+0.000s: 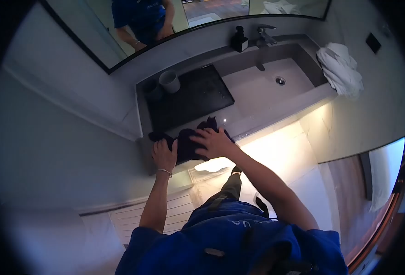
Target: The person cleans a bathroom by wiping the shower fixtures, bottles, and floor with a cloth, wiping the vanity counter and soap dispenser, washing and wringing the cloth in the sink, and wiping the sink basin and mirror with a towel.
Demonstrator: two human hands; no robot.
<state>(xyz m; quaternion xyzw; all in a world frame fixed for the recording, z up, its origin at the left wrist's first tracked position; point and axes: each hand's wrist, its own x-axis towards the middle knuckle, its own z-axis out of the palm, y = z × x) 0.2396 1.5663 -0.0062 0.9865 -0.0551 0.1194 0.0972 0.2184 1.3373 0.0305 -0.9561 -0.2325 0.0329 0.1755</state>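
Observation:
A dark cloth (pixel 188 145) lies bunched along the front rim of the sink counter. My left hand (pixel 164 155) rests at its left end, thumb apart from the fingers. Across the right part of the cloth, my right hand (pixel 215 143) lies with its fingers spread. Just behind the cloth is a black tray (pixel 188 98) on the left side of the counter. A light cup (pixel 169 81) stands at the tray's back left, with a darker cup (pixel 152 90) beside it.
The sink basin (pixel 257 89) has a drain (pixel 280 81) and a faucet (pixel 266 35). A dark soap bottle (pixel 239 40) stands on the back ledge. A white towel (pixel 341 69) drapes over the right end. A mirror (pixel 177 16) runs along the back wall.

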